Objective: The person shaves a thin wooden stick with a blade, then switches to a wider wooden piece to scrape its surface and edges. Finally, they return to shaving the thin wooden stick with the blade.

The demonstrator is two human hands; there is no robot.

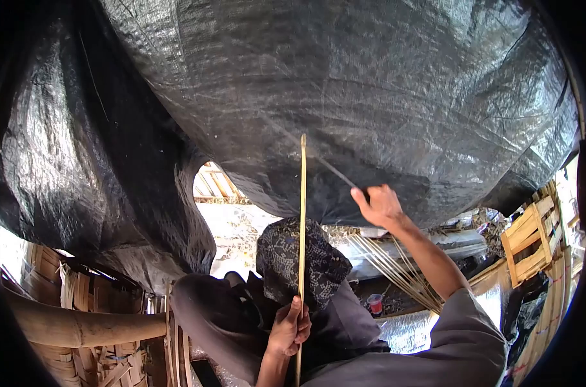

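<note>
while the left hand (pixel 288 330) grips a pale strip (pixel 302 226), the right hand (pixel 382 208), apart, clasps what may be a thin blade (pixel 338 174), blurred; steady control seems needed.

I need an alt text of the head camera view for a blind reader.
A person's left hand holds a long pale stick pointing forward; the right hand grips a thin blurred tool. Black sheeting fills the top, a patterned cloth is below the stick, and thin strips lie at right.
</note>
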